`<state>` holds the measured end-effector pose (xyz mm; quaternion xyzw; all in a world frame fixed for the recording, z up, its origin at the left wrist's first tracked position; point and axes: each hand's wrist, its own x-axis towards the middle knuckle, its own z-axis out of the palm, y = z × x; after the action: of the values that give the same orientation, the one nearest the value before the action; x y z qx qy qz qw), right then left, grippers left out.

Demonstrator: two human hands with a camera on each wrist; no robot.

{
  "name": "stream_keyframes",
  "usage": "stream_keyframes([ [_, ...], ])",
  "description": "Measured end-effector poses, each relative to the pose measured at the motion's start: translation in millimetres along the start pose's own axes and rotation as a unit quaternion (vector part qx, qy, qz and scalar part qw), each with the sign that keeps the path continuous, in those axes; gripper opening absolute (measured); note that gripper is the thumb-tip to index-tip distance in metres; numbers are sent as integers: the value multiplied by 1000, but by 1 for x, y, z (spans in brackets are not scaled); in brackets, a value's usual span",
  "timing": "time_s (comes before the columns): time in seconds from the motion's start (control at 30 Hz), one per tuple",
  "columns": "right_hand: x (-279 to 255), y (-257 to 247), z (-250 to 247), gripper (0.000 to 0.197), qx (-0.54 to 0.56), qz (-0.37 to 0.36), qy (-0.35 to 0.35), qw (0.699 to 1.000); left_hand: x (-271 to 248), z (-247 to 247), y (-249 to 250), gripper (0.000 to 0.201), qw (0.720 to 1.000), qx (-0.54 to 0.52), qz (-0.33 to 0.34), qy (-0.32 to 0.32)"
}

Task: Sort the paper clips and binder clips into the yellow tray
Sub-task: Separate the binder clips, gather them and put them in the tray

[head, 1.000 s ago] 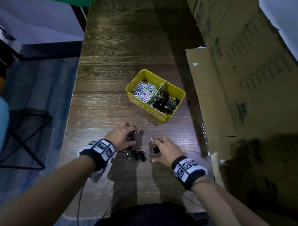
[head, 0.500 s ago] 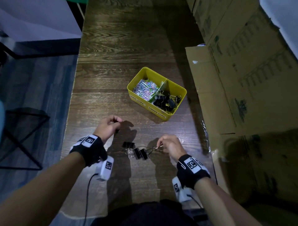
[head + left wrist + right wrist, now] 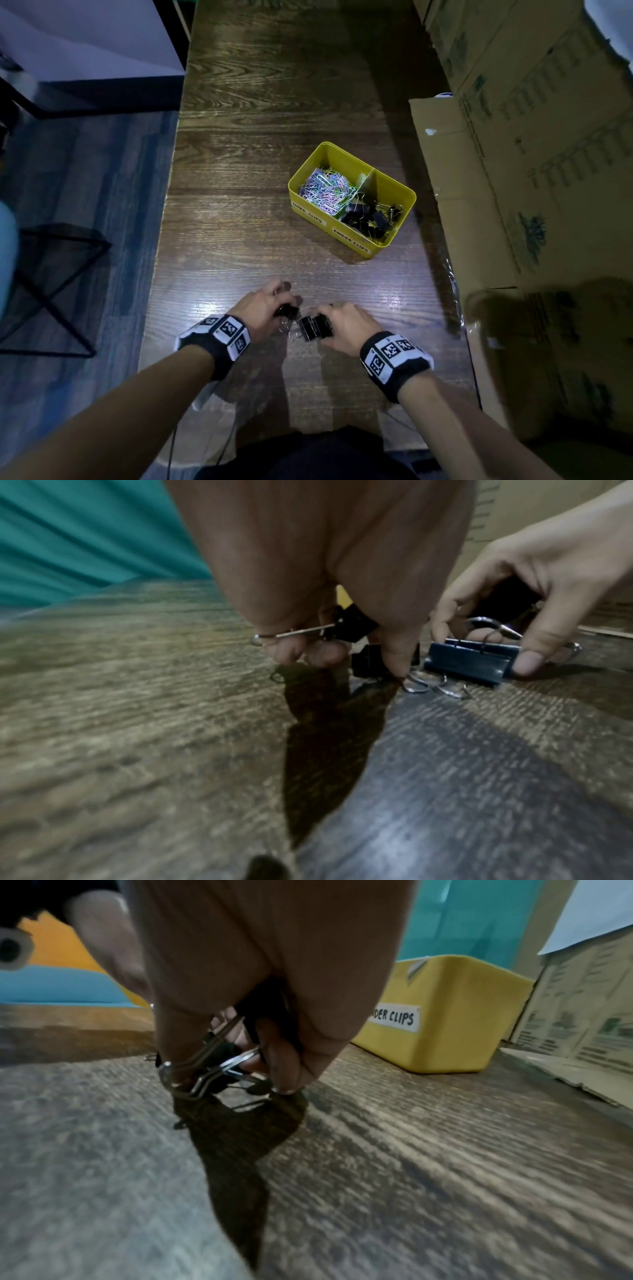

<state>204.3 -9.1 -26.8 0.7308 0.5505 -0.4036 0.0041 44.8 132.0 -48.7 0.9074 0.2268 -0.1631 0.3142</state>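
Near the table's [image 3: 260, 171] front edge, the left hand [image 3: 260, 306] pinches one black binder clip [image 3: 349, 627]; the right hand [image 3: 346, 325] grips other binder clips [image 3: 313, 328]; the yellow tray [image 3: 404, 205] stands toward the right edge, holding sorted clips.

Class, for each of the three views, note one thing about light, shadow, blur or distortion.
Head view: glare on the table beside the left hand; wide-angle bending at the edges. Left wrist view: tabletop streaked with blur, hard shadow under the fingers. Right wrist view: the yellow tray label is readable, foreground wood smeared.
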Motion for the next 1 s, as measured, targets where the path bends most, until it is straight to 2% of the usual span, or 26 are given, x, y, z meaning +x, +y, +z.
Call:
stream_keyframes([
  [0.07, -1, 4, 0, 58, 29, 13, 15, 999, 0, 4, -4, 36, 998, -60, -14, 19],
  [0.13, -3, 10, -6, 53, 94, 49, 39, 994, 2, 5, -10, 25, 985, -153, -63, 57],
  [0.17, -5, 14, -9, 44, 141, 70, 54, 986, 3, 3, -12, 19, 965, -228, -108, 74],
  [0.2, -8, 18, -12, 36, 200, 90, 66, 973, 3, 0, -13, 15, 929, -325, -158, 83],
  [0.23, -10, 24, -14, 32, 275, 106, 67, 953, 3, -3, -14, 12, 879, -425, -200, 81],
  [0.3, -15, 33, -15, 32, 422, 124, 62, 896, -1, -14, -15, 10, 776, -577, -247, 61],
  [0.33, -19, 35, -17, 31, 484, 129, 64, 863, -4, -20, -15, 10, 736, -624, -256, 57],
  [0.4, -25, 38, -27, 28, 607, 117, 83, 782, -5, -34, -14, 9, 688, -676, -259, 58],
  [0.47, -31, 39, -45, 24, 690, 99, 110, 708, -2, -50, -5, 11, 668, -698, -252, 59],
  [0.57, -36, 42, -75, 32, 750, 74, 115, 648, 13, -77, 26, 16, 663, -715, -217, 50],
  [0.63, -37, 42, -97, 37, 757, 55, 121, 640, 27, -96, 52, 18, 673, -715, -185, 49],
  [0.7, -36, 40, -120, 39, 746, 47, 142, 648, 45, -115, 78, 19, 688, -707, -157, 42],
  [0.77, -34, 37, -143, 34, 748, 45, 168, 640, 66, -131, 99, 19, 697, -702, -144, 32],
  [0.87, -21, 32, -174, 22, 755, 61, 210, 618, 98, -148, 127, 13, 730, -666, -153, 24],
  [0.93, -2, 34, -185, 17, 734, 88, 231, 633, 115, -152, 142, 12, 749, -638, -173, 34],
  [1.0, 13, 36, -189, 21, 687, 120, 242, 675, 127, -152, 152, 19, 767, -611, -192, 47],
])
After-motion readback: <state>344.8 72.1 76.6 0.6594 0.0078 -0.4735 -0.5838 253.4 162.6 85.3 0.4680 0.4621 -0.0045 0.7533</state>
